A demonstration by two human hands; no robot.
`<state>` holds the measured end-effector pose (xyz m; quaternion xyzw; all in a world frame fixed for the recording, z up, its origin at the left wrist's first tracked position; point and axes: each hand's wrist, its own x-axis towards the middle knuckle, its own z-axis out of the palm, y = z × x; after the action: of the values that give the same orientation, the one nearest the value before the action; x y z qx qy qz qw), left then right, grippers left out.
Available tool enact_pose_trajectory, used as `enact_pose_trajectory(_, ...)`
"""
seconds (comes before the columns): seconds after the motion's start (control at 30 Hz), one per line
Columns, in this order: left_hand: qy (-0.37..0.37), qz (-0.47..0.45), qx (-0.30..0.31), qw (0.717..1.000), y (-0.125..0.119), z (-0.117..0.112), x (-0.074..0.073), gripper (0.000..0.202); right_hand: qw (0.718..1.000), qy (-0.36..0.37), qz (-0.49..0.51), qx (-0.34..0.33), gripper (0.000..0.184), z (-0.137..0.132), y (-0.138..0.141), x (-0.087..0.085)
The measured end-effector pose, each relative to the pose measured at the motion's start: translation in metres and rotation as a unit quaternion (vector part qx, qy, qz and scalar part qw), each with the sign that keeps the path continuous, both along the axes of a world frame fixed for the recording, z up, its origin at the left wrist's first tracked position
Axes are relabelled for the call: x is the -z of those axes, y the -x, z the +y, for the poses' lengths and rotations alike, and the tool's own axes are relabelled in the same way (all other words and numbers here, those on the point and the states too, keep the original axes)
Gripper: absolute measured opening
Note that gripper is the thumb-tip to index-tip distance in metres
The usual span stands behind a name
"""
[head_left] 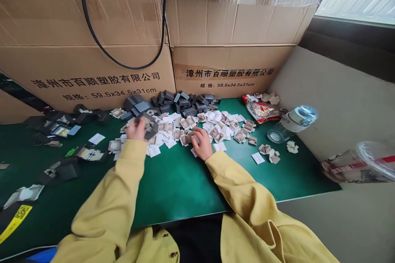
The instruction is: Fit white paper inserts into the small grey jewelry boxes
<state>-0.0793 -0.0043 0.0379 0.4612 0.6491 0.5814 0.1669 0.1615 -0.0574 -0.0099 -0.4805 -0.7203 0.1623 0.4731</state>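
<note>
My left hand (135, 130) is closed on a small black box (150, 126), which it holds over the left part of a heap. The heap is made of white cards (168, 127) and greyish folded paper inserts (187, 122). At the front of this heap rests my right hand (202, 144), its fingers reaching forward and slightly apart, the fingertips against the inserts. Whether anything small is under those fingertips is hidden. Behind the heap lies a pile of dark small boxes (189, 111), up against the cartons.
Two large cardboard cartons (123, 59) wall off the back of the green table (182, 185). A black cable (123, 65) hangs before them. On the right are a red snack packet (262, 110), a clear bottle (291, 124) and a plastic cup (358, 164). More opened boxes (68, 168) lie left.
</note>
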Motion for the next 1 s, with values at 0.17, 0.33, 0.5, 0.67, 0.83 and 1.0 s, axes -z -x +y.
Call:
enact_pose_trajectory(0.17, 0.087, -0.217, 0.158, 0.959, -0.072, -0.029, 0.045, 0.030, 0.994, -0.038, -0.023, -0.095, 0.036, -0.010, 0.001, -0.010)
enact_pose_trajectory(0.33, 0.147, -0.292, 0.254, 0.910, -0.073, -0.038, 0.050, 0.040, 0.984, -0.026, -0.069, -0.164, 0.022, -0.010, 0.007, -0.004)
enact_pose_trajectory(0.5, 0.205, -0.453, 0.408, 0.766, -0.062, -0.039, 0.048, 0.042, 0.987, -0.020, -0.013, -0.160, 0.023, -0.010, 0.008, -0.006)
enact_pose_trajectory(0.67, 0.240, -0.524, 0.371, 0.729, -0.066, -0.038, 0.047, 0.035, 0.985, -0.032, -0.027, -0.167, 0.021, -0.013, 0.007, -0.009)
enact_pose_trajectory(0.83, 0.220, -0.595, 0.293, 0.716, -0.053, -0.022, 0.044, 0.039, 0.997, -0.021, -0.076, 0.018, 0.026, -0.001, -0.021, -0.017)
enact_pose_trajectory(1.0, 0.201, -0.599, 0.310, 0.710, -0.051, -0.021, 0.049, 0.043, 0.961, 0.046, -0.272, 0.023, 0.024, 0.008, -0.042, -0.022)
